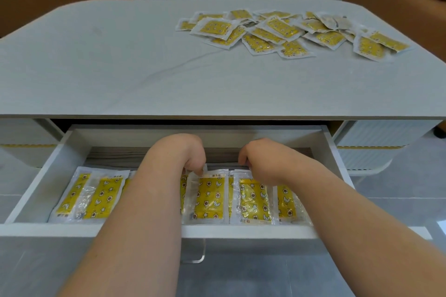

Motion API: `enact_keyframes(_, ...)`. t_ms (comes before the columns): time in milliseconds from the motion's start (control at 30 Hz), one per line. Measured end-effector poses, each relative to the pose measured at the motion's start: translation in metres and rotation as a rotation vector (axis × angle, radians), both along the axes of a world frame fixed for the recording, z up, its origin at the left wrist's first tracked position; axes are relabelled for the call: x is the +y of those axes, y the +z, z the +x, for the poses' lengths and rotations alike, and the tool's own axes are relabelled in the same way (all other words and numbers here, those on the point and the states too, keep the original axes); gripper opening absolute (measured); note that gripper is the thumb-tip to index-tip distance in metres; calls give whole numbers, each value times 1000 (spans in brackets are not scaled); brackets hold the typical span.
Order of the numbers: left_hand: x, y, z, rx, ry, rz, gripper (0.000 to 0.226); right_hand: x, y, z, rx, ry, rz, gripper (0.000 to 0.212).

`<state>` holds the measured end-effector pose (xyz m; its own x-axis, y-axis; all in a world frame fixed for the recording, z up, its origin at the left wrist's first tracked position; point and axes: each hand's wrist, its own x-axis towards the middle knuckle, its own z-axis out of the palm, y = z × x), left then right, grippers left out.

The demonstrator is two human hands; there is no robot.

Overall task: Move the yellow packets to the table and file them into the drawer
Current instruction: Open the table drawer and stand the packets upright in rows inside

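Your pale grey counter fills the upper view, and under its near edge the white open drawer stands pulled out toward you. The loose heap of yellow clear-edged plastic packets lies on the far right of the counter, well apart from both hands and beyond the drawer. To fetch more you must reach up, forward and to the right, so your right hand is the nearer one for that.

Inside the drawer, a row of filed yellow packets lies flat, side by side and slightly overlapped. Each has its long axis running from the front wall toward the back, which puts the short far ends just under your fingers.

Both hands are down in the drawer at the far ends of the middle of the row, near each other but not touching. Your left hand has its fingers curled down and appears to pinch the far edge of the middle yellow packet. Your right hand is curled too, at the far edge of the neighbouring yellow packet just to the right. I cannot tell whether it grips or only presses that edge, because the hand hides its fingertips.

My judgement is that you are squaring these two into line, with much of the heap not yet filed.
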<state>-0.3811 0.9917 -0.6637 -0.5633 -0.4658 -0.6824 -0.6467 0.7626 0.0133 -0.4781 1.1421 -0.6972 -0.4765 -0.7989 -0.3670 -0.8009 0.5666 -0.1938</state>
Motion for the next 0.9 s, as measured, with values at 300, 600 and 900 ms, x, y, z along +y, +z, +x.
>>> enact_keyframes(300,4,28,-2,124,28,119,25,-1,21,1,56,-11,-45,37)
enact_keyframes(600,17,72,-15,687,90,145,23,10,99,-2,-23,-168,-268,28)
enact_keyframes(900,5,32,-84,1174,239,-189,37,11,64,-71,283,-568,-630,43)
